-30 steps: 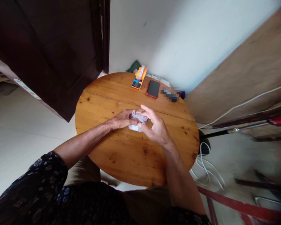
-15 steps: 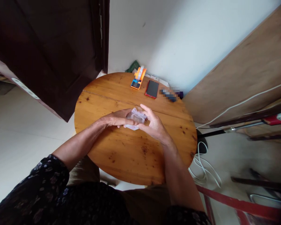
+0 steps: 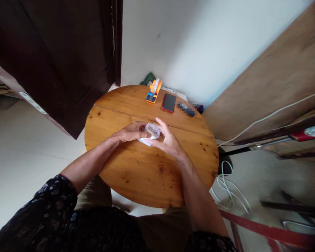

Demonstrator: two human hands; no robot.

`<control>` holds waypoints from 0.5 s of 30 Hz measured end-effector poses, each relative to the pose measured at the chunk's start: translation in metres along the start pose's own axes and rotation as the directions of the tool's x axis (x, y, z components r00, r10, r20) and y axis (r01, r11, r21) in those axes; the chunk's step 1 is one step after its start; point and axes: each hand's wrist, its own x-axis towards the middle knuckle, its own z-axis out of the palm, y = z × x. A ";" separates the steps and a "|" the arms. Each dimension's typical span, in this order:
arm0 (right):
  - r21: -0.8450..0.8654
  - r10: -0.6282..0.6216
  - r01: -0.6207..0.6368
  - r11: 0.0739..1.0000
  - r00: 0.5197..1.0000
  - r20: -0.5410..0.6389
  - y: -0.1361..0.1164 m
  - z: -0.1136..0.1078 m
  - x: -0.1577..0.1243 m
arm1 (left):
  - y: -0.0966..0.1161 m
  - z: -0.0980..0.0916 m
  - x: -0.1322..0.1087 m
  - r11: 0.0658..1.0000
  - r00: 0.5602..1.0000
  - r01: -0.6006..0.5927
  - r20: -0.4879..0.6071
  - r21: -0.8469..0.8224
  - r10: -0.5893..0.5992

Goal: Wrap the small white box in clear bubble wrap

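A small whitish plastic packet (image 3: 152, 131), crumpled and partly see-through with some pinkish print, is between my two hands above the middle of the round wooden table (image 3: 136, 175). My left hand (image 3: 134, 132) grips its left side, the thumb lying along the near edge. On the other side, my right hand (image 3: 168, 138) holds the packet with thumb at the near edge and fingers at the right; its index finger is raised. What lies inside the packet is too small to make out.
Toward the wall stand an orange tape dispenser (image 3: 154, 91) and a red-edged phone (image 3: 169, 103), with a blurred-out dark item (image 3: 187, 108) to their right. A dark door (image 3: 55, 63) is at the left. White cable (image 3: 227, 185) lies coiled on the floor at right.
The left fingers have drawn back a little from over the packet, so more of its top and print shows. Both hands still hold it. The view has shifted slightly.
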 end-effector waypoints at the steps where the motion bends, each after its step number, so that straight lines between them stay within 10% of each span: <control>1: -0.002 0.002 -0.002 1.000 1.000 0.002 -0.001 0.001 0.000 | 0.000 0.000 0.001 1.000 1.000 0.014 -0.021 -0.011 -0.014; 15: 0.161 0.048 -0.059 0.985 0.996 0.073 0.007 -0.002 0.003 | -0.016 0.012 0.005 0.935 1.000 0.016 0.024 -0.354 -0.008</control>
